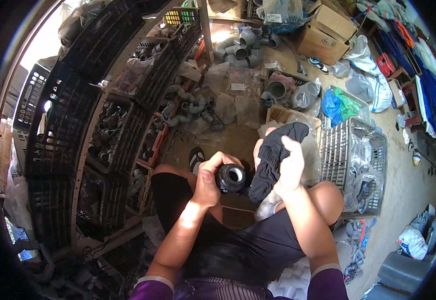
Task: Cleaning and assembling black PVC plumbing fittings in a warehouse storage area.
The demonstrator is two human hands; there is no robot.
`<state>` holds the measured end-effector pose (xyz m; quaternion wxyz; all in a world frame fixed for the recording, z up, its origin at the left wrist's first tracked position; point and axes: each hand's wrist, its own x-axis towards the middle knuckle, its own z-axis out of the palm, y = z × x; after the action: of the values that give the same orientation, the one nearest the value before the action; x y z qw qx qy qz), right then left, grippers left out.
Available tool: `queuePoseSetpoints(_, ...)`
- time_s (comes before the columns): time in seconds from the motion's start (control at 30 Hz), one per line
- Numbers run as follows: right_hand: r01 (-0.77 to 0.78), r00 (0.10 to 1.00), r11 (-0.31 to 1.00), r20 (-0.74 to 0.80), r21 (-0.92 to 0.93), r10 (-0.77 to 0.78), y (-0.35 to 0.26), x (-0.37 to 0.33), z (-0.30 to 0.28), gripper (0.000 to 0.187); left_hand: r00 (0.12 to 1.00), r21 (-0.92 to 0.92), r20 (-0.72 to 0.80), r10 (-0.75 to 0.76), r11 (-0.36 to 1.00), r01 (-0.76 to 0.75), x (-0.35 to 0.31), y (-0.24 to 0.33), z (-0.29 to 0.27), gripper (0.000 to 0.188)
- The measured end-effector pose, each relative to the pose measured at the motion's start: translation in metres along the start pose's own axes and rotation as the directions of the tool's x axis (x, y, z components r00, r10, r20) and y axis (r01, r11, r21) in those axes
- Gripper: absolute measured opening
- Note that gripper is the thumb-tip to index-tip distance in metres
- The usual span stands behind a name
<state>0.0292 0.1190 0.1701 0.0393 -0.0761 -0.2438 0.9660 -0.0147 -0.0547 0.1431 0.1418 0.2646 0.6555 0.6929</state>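
Note:
My left hand (209, 181) is wrapped round a short black cylindrical pipe fitting (230, 179). Its round mouth faces up, with a white ring inside. To the right, my right hand (292, 167) grips a crumpled black cloth (273, 161), with the thumb along its upper side. The cloth hangs down toward the fitting; whether the two touch I cannot tell. Both hands are above my lap, between my bent knees.
Black plastic crates (53, 120) of fittings are stacked on a rack at left. Grey pipe elbows (248, 47) and clear plastic bags (248, 110) lie on the floor ahead. A grey crate (335, 150) of bagged parts stands by my right knee, with a cardboard box (323, 42) farther off.

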Motion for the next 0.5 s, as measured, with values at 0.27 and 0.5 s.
queuePoseSetpoints(0.27,0.033,0.997,0.684,0.067,-0.729,0.023,-0.003,-0.005,0.005,0.025,1.000,0.102,-0.001,0.003,0.995,-0.003,0.001,-0.008,-0.017,0.094)
queuePoseSetpoints(0.5,-0.120,0.981,0.464,-0.032,-0.877,0.193,-0.008,0.000,0.009,0.037,0.998,0.224,0.017,0.053,0.973,-0.055,-0.003,-0.002,-0.029,0.062)
